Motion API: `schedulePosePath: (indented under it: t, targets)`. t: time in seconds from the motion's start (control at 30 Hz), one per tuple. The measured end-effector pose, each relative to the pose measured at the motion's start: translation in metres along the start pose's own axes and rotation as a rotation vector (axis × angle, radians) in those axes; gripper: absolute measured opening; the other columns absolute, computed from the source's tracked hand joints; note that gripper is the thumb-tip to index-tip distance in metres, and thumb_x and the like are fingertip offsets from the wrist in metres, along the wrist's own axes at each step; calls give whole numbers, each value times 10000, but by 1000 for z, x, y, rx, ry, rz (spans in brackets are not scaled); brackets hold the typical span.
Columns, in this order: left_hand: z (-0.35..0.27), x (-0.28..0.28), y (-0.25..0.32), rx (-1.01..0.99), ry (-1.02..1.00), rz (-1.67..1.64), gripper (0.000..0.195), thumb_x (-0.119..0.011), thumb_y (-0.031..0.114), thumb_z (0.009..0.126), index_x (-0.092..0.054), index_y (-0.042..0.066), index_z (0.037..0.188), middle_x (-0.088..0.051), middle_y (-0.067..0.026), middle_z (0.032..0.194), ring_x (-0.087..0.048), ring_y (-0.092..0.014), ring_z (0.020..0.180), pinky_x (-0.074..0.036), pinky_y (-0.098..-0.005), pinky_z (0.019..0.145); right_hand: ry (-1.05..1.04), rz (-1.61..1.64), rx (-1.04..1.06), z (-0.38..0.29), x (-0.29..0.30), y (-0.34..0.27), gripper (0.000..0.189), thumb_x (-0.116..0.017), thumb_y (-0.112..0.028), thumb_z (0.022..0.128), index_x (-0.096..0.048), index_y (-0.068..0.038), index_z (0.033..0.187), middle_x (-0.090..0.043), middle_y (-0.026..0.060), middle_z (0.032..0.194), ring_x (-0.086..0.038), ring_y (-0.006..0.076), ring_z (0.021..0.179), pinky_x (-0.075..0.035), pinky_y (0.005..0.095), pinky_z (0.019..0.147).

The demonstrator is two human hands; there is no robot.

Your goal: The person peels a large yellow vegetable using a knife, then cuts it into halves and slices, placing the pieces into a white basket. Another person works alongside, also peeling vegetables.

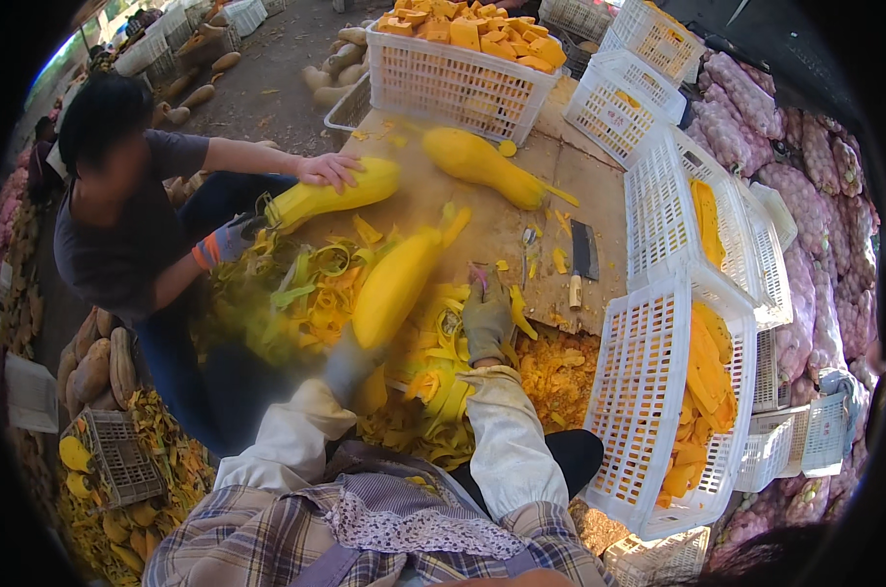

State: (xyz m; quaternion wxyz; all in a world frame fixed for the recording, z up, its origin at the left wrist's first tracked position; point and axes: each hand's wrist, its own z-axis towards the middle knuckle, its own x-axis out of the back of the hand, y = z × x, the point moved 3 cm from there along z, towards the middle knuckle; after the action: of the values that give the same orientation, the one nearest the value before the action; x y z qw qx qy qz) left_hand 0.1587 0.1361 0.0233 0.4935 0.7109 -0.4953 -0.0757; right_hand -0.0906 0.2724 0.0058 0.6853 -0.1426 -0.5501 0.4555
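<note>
A peeled yellow butternut-type squash [395, 290] slants across the middle, its neck pointing away from me. My left hand [353, 367], in a grey glove and somewhat blurred, holds the near rounded end. Right of the squash, my gloved right hand [487, 319] is closed around a small pink item [478, 275], mostly hidden by the fingers. Long yellow peel strips [443, 367] lie between and below my hands. Another peeled squash [483, 165] rests farther back on the wooden board [487, 235].
A cleaver [582, 253] and a metal spoon-like tool [526, 253] lie on the board. Opposite left, a co-worker [127, 205] holds another squash [340, 192]. White plastic crates [637, 396] with orange pieces line the right; a full crate [458, 84] stands behind. Orange pulp [557, 374] lies below the board's edge.
</note>
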Motion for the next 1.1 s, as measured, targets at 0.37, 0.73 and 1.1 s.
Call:
schedulePosePath:
  t: [0.37, 0.73, 1.1]
  targets:
    - [5, 5, 25, -172, 103, 320, 1237, -901, 383, 759, -175, -1, 1683, -551, -334, 1473, -585, -478, 1340, -494, -478, 1115, -157, -268, -48, 87, 9, 52, 414, -584, -365, 1030, -687, -125, 1351, -685, 184, 1344, -638, 432, 1227, -508, 509, 1072]
    - [29, 17, 13, -127, -41, 358, 1257, -915, 451, 765, -194, 9, 1694, -613, -295, 1477, -611, -396, 1379, -483, -411, 1133, -251, -499, -550, 147, 89, 204, 522, -683, -371, 983, -610, -45, 1384, -739, 241, 1155, -724, 431, 1115, -579, 530, 956]
    - [22, 6, 16, -140, 37, 463, 1221, -882, 424, 788, -175, 16, 1695, -594, -317, 1479, -604, -439, 1367, -486, -441, 1131, -253, 675, -320, 19, 96, 59, 442, -680, -218, 992, -681, -58, 1404, -724, 58, 839, -663, 160, 685, -574, 336, 657]
